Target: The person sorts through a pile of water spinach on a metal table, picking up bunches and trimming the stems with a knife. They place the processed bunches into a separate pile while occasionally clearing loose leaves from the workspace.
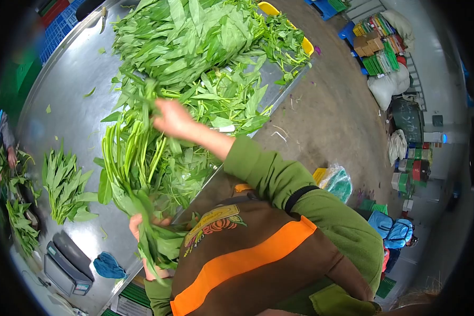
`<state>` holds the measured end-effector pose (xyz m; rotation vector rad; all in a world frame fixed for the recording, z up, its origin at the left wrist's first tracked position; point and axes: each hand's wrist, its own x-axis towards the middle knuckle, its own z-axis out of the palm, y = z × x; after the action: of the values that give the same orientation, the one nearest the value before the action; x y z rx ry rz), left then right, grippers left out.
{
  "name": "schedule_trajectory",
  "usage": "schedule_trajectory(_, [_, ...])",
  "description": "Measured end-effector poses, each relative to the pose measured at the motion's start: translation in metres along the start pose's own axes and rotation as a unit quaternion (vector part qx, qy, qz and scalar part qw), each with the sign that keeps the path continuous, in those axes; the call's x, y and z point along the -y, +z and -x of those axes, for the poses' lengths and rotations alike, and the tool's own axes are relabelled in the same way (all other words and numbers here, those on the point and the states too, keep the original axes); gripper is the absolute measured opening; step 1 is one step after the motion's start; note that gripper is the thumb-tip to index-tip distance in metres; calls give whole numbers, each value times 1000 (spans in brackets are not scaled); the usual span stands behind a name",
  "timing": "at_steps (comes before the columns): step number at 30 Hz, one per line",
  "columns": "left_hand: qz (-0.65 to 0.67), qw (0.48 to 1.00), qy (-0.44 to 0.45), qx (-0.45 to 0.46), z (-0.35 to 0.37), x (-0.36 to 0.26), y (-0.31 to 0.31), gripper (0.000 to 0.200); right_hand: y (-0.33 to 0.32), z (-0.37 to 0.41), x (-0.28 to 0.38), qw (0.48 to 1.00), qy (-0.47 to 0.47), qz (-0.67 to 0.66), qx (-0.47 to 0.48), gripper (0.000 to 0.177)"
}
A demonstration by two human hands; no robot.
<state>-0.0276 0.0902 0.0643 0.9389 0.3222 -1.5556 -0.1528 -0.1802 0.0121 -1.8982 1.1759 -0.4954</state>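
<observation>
My left hand (142, 226) is wrapped round the leafy end of a bunch of water spinach (129, 158), close to my apron at the table's near edge. The pale stems of that bunch point away from me. My right hand (174, 118) is farther up, closed and blurred by motion, with some green stalks (149, 97) at its fingers. Beneath and beyond it lies loose water spinach (221, 95), and a large heap of the same leafy greens (189, 42) rises behind. Part of my left hand is hidden by leaves.
On the metal table (73, 131) are a separate bunch of greens (66, 184), a weighing scale (66, 268), a blue cloth (109, 265) and a knife (103, 20). Another person's hand (11, 157) is by greens at the far left. A yellow container (306, 46) stands behind the heap.
</observation>
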Motion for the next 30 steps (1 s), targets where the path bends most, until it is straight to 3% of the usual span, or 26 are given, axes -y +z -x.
schedule_trajectory(2, [8,999,48,-15,6,3,6,66,-9,-26,-39,985,-40,-23,-165,41])
schedule_trajectory(4, [36,996,25,72,5,1,-8,68,-46,-24,-27,957,159,-235,-67,35])
schedule_trajectory(6, [53,997,38,42,5,3,-7,66,-58,-15,-25,939,149,-309,-31,36])
schedule_trajectory(8, [91,990,33,101,-4,3,-11,64,-62,8,12,923,126,-353,82,41])
schedule_trajectory(10, [73,991,20,113,-9,1,-6,61,-38,31,47,940,-30,-332,66,50])
schedule_trajectory(12, [79,988,-5,131,-13,5,3,59,1,42,60,970,-169,-177,9,57])
schedule_trajectory(14, [50,991,-8,122,-9,6,17,58,5,49,85,983,-82,46,157,58])
schedule_trajectory(15, [20,998,9,61,-7,7,22,58,19,45,73,980,-140,50,135,51])
schedule_trajectory(17, [-36,993,73,-89,2,8,47,57,27,34,56,985,-98,35,141,48])
schedule_trajectory(18, [-35,992,76,-91,-1,5,37,57,28,27,51,987,-57,21,148,45])
schedule_trajectory(19, [25,999,32,22,-7,2,20,56,22,25,48,986,-31,-52,153,43])
schedule_trajectory(20, [85,987,-14,135,-9,1,8,55,18,25,45,983,-5,-150,103,36])
schedule_trajectory(23, [93,982,-22,163,-7,-2,2,51,9,-7,13,990,-24,-90,-108,36])
schedule_trajectory(24, [84,980,-33,180,-8,-4,0,50,0,-16,2,971,-29,-189,-142,36])
schedule_trajectory(26, [83,979,-38,184,-8,-5,-1,48,-41,-16,18,974,82,-211,-12,36])
schedule_trajectory(28, [103,986,4,127,-5,1,-4,52,-39,-8,29,972,61,-225,10,32])
schedule_trajectory(30, [75,993,3,92,-4,3,4,53,-33,11,52,963,-85,-235,103,29])
